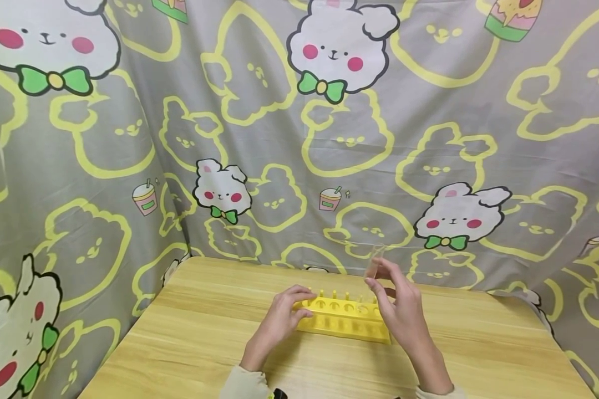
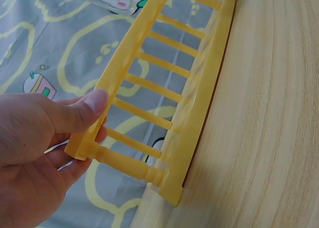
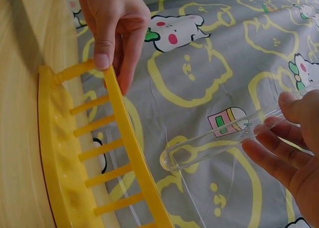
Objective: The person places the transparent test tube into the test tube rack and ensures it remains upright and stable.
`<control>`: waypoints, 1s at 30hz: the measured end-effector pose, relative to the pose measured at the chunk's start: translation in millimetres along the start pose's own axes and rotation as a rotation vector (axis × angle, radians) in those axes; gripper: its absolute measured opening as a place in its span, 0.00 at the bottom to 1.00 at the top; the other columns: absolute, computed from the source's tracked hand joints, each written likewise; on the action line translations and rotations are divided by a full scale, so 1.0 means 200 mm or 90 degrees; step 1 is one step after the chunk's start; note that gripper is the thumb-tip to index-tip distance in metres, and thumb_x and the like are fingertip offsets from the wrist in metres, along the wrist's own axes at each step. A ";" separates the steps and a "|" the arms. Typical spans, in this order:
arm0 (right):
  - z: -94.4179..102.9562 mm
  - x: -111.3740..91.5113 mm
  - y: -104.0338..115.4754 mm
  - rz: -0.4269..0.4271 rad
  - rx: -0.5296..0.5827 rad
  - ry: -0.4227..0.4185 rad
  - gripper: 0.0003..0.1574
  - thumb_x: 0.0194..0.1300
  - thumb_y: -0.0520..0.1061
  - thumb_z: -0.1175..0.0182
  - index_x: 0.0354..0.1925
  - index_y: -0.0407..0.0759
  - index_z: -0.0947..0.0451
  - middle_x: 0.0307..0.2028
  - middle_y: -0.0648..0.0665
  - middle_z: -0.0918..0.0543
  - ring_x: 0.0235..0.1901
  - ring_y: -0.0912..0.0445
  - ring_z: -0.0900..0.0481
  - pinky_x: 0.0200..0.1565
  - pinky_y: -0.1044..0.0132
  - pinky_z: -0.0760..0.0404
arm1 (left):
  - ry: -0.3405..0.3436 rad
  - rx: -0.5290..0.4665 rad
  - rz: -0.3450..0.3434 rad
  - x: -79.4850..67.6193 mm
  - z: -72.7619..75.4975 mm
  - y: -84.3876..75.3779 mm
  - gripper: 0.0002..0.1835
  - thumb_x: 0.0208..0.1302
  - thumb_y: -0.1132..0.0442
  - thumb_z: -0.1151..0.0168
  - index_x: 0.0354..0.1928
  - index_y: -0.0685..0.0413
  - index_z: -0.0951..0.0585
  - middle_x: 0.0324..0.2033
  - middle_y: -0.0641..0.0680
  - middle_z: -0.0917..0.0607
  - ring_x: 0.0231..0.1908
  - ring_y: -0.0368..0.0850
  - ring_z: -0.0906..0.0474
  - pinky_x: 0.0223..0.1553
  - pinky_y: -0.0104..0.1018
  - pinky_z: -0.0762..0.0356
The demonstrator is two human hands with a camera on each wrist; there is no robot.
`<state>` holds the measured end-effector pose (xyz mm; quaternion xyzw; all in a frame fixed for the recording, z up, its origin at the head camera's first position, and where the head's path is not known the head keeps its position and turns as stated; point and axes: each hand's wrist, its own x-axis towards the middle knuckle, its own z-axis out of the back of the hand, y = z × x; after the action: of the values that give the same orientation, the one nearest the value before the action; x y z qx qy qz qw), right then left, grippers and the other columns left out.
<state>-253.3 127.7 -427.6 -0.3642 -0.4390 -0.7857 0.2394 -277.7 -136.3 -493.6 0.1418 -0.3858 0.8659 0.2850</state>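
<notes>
A yellow test tube rack [image 1: 344, 318] with a row of round holes and upright pegs stands on the wooden table. My left hand [image 1: 282, 313] grips the rack's left end, thumb on the near edge of its top bar and fingers behind, as the left wrist view [image 2: 37, 138] confirms. Between thumb and fingers, my right hand [image 1: 404, 305] pinches a clear test tube [image 3: 214, 140] near its upper part. The tube's rounded bottom points toward the rack and hangs just beyond the top bar in the right wrist view. No other tube shows in the rack's holes.
The wooden table [image 1: 189, 316] runs back to a grey curtain [image 1: 274, 144] printed with rabbits and yellow outlines. The curtain also closes off the left and right sides.
</notes>
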 end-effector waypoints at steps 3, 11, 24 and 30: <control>0.00 0.00 0.00 0.000 0.003 0.000 0.31 0.62 0.27 0.31 0.61 0.39 0.23 0.41 0.51 0.16 0.42 0.52 0.14 0.37 0.78 0.15 | 0.003 -0.002 -0.001 0.00 0.00 0.00 0.19 0.59 0.70 0.27 0.53 0.67 0.15 0.52 0.64 0.16 0.54 0.58 0.18 0.59 0.46 0.18; -0.02 0.01 0.00 0.005 0.003 0.005 0.30 0.62 0.27 0.31 0.61 0.40 0.24 0.41 0.50 0.15 0.42 0.52 0.14 0.37 0.77 0.14 | 0.014 0.009 0.017 0.00 0.01 -0.01 0.20 0.59 0.69 0.27 0.54 0.65 0.15 0.54 0.62 0.16 0.56 0.57 0.18 0.61 0.46 0.19; -0.05 0.01 0.00 0.002 0.006 0.008 0.27 0.64 0.28 0.32 0.60 0.36 0.24 0.40 0.50 0.15 0.42 0.53 0.14 0.36 0.75 0.13 | 0.020 0.017 0.027 0.00 0.01 -0.02 0.20 0.60 0.67 0.27 0.55 0.64 0.15 0.54 0.61 0.16 0.56 0.57 0.19 0.61 0.47 0.20; -0.07 0.00 0.00 0.002 0.018 0.014 0.27 0.66 0.29 0.33 0.62 0.40 0.24 0.40 0.50 0.16 0.42 0.54 0.14 0.35 0.74 0.13 | 0.019 0.023 0.030 0.00 0.01 -0.02 0.20 0.60 0.67 0.27 0.55 0.62 0.14 0.54 0.58 0.15 0.57 0.56 0.19 0.62 0.48 0.20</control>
<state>-258.9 115.6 -431.9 -0.3526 -0.4471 -0.7829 0.2507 -275.5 -136.0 -490.5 0.1251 -0.3693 0.8811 0.2676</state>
